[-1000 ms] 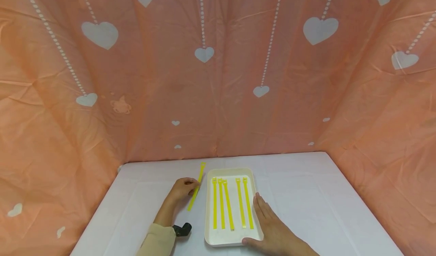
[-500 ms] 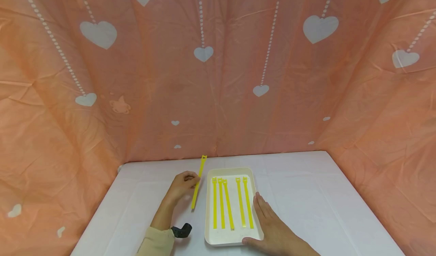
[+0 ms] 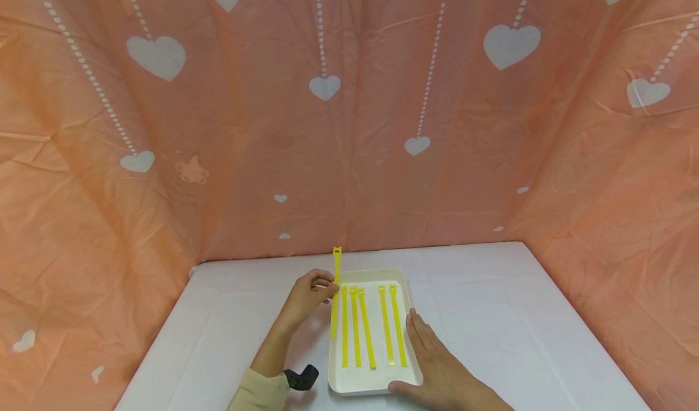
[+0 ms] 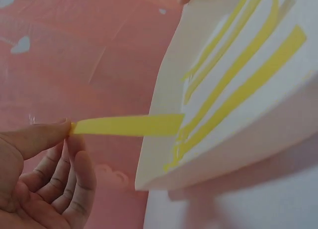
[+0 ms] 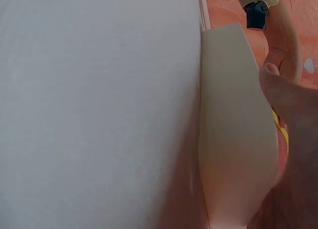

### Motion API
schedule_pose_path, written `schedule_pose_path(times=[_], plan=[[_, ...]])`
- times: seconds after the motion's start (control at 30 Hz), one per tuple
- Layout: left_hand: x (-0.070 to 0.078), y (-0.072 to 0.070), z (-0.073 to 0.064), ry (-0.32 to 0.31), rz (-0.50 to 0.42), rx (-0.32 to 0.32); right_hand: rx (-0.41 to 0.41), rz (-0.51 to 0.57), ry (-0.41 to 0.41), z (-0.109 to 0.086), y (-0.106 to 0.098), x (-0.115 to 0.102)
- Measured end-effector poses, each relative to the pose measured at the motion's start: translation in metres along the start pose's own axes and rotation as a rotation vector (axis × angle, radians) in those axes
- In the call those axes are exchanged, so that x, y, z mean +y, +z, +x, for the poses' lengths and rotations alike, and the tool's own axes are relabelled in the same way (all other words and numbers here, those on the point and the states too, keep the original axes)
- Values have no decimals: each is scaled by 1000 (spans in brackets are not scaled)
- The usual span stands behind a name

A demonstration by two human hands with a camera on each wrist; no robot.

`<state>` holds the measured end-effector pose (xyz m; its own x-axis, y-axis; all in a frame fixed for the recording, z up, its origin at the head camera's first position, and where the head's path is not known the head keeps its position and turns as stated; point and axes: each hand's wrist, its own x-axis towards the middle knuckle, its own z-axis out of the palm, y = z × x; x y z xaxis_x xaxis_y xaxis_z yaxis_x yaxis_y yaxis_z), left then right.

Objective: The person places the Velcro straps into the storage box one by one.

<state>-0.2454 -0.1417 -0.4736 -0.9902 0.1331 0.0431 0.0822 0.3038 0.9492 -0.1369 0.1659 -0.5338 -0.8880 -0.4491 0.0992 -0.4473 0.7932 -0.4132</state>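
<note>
Between thumb and fingertips my left hand (image 3: 309, 297) pinches a yellow cable tie (image 4: 129, 125), a flat strap with a slotted head. In the head view the tie stands over the left rim of a white tray (image 3: 377, 383), head end pointing away. Inside the tray several more yellow cable ties (image 3: 384, 326) lie lengthwise, three at the left and two at the right. My right hand (image 3: 439, 371) rests against the tray's right side, fingers straight and thumb at the near right corner. The right wrist view shows the tray's outer wall (image 5: 233, 114) beside that hand.
A white cloth-covered table (image 3: 491, 302) carries the tray. Pink fabric with white hearts (image 3: 377, 198) hangs behind and at both sides. A black camera mount (image 3: 301, 377) sticks out from the left wrist.
My left hand has moved right with the cable tie, from beside the tray to over its left rim. The tie has swung nearly in line with the others. The right hand has stayed put.
</note>
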Motion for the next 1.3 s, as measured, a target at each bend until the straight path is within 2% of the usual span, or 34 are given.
schedule_pose_path(times=[0.3, 0.63, 0.97, 1.3], plan=[[4, 23, -1, 29, -18, -89, 20, -22, -31, 0, -3, -2], [11, 42, -3, 52, 7, -165, 31, -23, -12, -1, 0, -1], [12, 59, -1, 4, 30, -207, 54, -38, -54, -3, -1, 1], [5, 72, 5, -50, 100, -235, -3, 33, 12, -1, -2, 0]])
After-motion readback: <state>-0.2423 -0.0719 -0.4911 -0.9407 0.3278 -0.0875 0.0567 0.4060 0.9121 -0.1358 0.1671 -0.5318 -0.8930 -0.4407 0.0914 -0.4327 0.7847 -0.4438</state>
